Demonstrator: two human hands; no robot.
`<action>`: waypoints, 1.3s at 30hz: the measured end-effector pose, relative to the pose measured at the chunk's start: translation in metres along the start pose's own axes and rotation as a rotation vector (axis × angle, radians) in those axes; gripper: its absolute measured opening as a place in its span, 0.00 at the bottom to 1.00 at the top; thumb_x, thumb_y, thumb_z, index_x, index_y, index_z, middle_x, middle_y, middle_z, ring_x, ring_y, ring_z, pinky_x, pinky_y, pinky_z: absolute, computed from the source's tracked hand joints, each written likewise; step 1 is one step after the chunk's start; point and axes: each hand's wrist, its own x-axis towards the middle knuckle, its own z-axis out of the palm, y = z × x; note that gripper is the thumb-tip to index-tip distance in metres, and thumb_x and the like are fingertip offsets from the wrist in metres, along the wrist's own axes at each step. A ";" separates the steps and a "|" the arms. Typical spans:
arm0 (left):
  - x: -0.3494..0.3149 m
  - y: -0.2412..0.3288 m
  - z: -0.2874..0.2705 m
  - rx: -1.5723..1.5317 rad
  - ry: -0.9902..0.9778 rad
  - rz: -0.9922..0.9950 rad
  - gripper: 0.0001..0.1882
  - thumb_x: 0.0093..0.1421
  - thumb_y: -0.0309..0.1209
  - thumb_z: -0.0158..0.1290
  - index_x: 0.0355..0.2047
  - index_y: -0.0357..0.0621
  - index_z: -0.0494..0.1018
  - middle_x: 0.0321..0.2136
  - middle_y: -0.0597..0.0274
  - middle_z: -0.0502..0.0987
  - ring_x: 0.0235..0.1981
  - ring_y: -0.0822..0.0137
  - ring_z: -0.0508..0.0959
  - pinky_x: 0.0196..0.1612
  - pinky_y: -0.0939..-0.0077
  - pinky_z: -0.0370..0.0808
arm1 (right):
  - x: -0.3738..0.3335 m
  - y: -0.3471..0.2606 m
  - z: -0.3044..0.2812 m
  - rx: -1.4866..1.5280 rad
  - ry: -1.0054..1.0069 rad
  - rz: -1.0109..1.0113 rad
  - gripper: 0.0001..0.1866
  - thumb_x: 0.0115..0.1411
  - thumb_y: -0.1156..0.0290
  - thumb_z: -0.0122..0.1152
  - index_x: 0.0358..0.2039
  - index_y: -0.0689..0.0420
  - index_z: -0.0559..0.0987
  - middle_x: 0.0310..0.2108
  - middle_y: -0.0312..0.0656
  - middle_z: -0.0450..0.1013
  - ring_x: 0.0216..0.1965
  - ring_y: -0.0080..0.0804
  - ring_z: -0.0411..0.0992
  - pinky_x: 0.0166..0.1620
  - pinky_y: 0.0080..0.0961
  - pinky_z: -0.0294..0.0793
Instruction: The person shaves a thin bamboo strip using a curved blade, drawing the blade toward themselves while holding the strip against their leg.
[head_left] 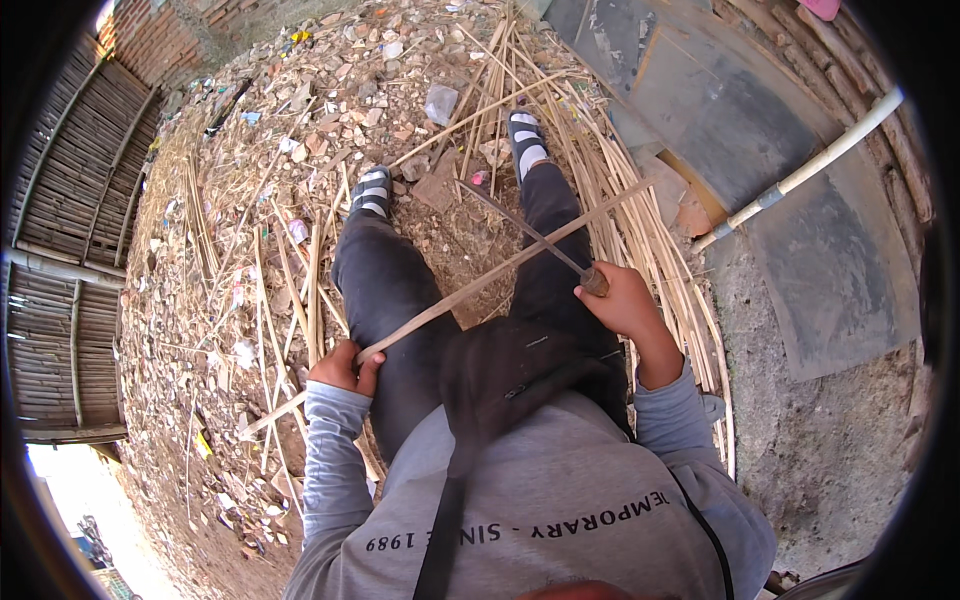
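My left hand (345,370) is closed around a long, pale bamboo strip (450,302) near its lower end. The strip slants across my thighs, up to the right, and its short tail sticks out to the left of my fist. In my right hand (630,302) is the wooden handle of a knife (500,209). Its long, narrow blade points up and left, crossing the strip above my right thigh. Whether the edge touches the strip, I cannot tell.
Many split bamboo strips (650,250) lie along my right leg, and more strips (316,290) lie to the left. Rubble covers the ground around my sandalled feet. Grey sheets (840,270) and a pale pole (800,175) are at right, a bamboo wall (60,190) at left.
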 end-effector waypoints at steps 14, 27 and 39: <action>-0.001 -0.005 0.002 -0.017 0.009 0.031 0.21 0.58 0.47 0.63 0.30 0.41 0.72 0.21 0.47 0.76 0.24 0.43 0.79 0.29 0.54 0.74 | 0.001 -0.001 -0.019 -0.048 -0.079 -0.007 0.16 0.53 0.61 0.71 0.34 0.60 0.79 0.28 0.54 0.77 0.33 0.56 0.77 0.37 0.43 0.74; 0.001 -0.003 0.001 -0.004 -0.013 0.013 0.22 0.58 0.49 0.62 0.30 0.41 0.73 0.20 0.47 0.76 0.24 0.43 0.79 0.28 0.54 0.74 | -0.006 -0.005 -0.014 -0.029 -0.144 -0.049 0.16 0.53 0.62 0.71 0.34 0.60 0.80 0.26 0.54 0.76 0.31 0.55 0.76 0.35 0.42 0.73; 0.001 -0.003 0.001 -0.007 0.002 0.027 0.22 0.58 0.49 0.62 0.30 0.40 0.73 0.20 0.47 0.76 0.25 0.42 0.79 0.30 0.53 0.74 | -0.011 0.001 -0.009 -0.008 -0.139 0.011 0.17 0.53 0.62 0.71 0.36 0.61 0.80 0.29 0.56 0.77 0.34 0.57 0.77 0.39 0.43 0.75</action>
